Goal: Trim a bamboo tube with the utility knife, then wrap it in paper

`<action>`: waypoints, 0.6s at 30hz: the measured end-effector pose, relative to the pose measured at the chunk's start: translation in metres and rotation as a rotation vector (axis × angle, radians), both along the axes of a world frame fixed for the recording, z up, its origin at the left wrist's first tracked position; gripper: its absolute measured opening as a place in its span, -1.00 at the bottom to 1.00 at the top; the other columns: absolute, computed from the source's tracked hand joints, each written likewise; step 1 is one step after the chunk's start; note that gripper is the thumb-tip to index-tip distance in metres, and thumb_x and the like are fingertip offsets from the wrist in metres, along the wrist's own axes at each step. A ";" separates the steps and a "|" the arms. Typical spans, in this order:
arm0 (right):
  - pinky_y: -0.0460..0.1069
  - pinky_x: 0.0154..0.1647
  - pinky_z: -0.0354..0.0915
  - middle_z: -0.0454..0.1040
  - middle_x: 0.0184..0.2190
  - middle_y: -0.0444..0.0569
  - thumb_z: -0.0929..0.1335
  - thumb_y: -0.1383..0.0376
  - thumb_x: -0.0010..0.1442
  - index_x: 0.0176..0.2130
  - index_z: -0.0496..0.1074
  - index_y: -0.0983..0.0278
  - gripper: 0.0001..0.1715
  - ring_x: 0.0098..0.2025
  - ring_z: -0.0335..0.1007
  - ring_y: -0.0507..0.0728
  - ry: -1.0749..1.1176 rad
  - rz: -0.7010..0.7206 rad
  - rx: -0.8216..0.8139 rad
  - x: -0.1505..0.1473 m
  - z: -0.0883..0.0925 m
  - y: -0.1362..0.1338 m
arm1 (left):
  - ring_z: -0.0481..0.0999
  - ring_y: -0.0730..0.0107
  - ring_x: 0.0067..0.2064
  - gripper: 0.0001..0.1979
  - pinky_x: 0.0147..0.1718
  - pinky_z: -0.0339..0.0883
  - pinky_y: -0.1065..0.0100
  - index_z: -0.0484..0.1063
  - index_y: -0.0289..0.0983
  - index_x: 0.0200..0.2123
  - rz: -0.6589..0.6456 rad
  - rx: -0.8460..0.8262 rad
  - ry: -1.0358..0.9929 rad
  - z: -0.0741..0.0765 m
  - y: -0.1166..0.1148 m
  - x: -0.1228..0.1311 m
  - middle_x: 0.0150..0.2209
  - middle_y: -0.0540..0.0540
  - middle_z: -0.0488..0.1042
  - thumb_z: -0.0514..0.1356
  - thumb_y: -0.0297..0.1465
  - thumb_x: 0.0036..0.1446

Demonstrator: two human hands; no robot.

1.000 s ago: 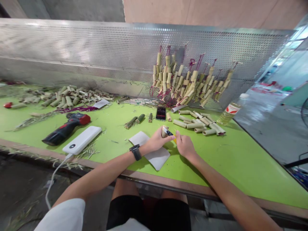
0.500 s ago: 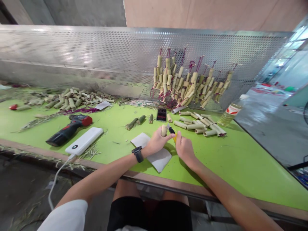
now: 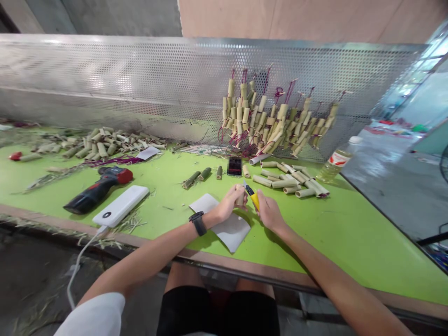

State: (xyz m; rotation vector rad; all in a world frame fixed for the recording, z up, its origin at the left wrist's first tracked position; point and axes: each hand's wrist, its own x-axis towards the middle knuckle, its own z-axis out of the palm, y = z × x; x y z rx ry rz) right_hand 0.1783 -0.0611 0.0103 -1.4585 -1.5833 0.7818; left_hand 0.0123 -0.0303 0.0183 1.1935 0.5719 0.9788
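My left hand (image 3: 229, 203) is closed around a short pale bamboo tube (image 3: 240, 191), held just above the green table (image 3: 336, 228). My right hand (image 3: 269, 212) grips a yellow utility knife (image 3: 252, 196), its blade end pointing up and left beside the tube. Both hands hover over a white sheet of paper (image 3: 224, 225). A black watch (image 3: 198, 223) sits on my left wrist.
Loose bamboo pieces (image 3: 290, 179) lie right of the hands, green ones (image 3: 198, 176) to the left, a big pile (image 3: 101, 142) far left. Strung bamboo bundles (image 3: 269, 121) hang on the perforated metal panel. A phone (image 3: 234, 165), power bank (image 3: 121, 211), cordless drill (image 3: 96, 189) and bottle (image 3: 334, 163) stand about.
The knife has drawn back from the tube's end and now shows more of its yellow handle. My left hand has turned the tube slightly; both hands stay in the same spot.
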 end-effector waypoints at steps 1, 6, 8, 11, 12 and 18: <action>-0.06 -0.68 0.01 0.15 -0.72 -0.17 0.01 -0.35 0.30 -0.61 0.18 0.18 -0.17 -0.70 0.07 0.01 0.003 -0.008 -0.012 0.002 0.001 0.001 | 0.41 0.40 -0.36 -0.54 -0.30 0.42 0.32 0.29 -0.22 -0.28 -0.012 -0.051 -0.050 0.000 0.002 0.000 -0.37 -0.01 0.37 0.25 0.06 0.16; -0.07 -0.67 0.06 0.15 -0.71 -0.18 0.02 -0.38 0.27 -0.58 0.16 0.18 -0.17 -0.68 0.08 0.01 -0.001 -0.050 -0.021 0.014 0.004 0.007 | 0.47 0.38 -0.32 -0.68 -0.26 0.42 0.33 0.26 -0.19 -0.15 0.029 -0.173 -0.160 -0.001 0.012 -0.002 -0.34 -0.01 0.45 0.27 -0.14 0.22; -0.07 -0.68 0.06 0.16 -0.70 -0.19 0.03 -0.40 0.25 -0.55 0.20 0.19 -0.17 -0.68 0.08 0.00 0.013 -0.051 -0.015 0.016 0.003 0.009 | 0.50 0.37 -0.31 -0.65 -0.27 0.43 0.31 0.19 -0.16 -0.18 0.045 -0.191 -0.173 -0.002 0.014 -0.002 -0.33 0.01 0.46 0.30 -0.15 0.22; -0.08 -0.69 0.06 0.16 -0.69 -0.20 0.04 -0.41 0.24 -0.53 0.23 0.20 -0.17 -0.68 0.08 0.00 0.025 -0.051 -0.008 0.018 0.002 0.011 | 0.49 0.41 -0.36 -0.61 -0.38 0.39 0.37 0.17 -0.18 -0.24 0.083 -0.222 -0.127 -0.003 0.016 -0.002 -0.37 0.02 0.44 0.29 -0.09 0.24; -0.08 -0.69 0.06 0.16 -0.69 -0.20 0.05 -0.41 0.24 -0.53 0.23 0.20 -0.17 -0.68 0.07 0.00 0.026 -0.048 -0.009 0.018 0.002 0.011 | 0.47 0.43 -0.39 -0.61 -0.42 0.36 0.41 0.19 -0.19 -0.26 0.099 -0.223 -0.108 -0.004 0.017 -0.001 -0.39 0.02 0.43 0.29 -0.07 0.23; -0.08 -0.70 0.09 0.19 -0.69 -0.18 0.06 -0.43 0.21 -0.51 0.25 0.20 -0.16 -0.69 0.10 0.00 0.037 -0.023 0.003 0.019 0.002 0.011 | 0.42 0.56 -0.48 -0.46 -0.49 0.26 0.45 0.21 -0.24 -0.36 0.118 -0.146 -0.056 0.000 0.016 -0.001 -0.41 0.01 0.44 0.39 0.03 0.04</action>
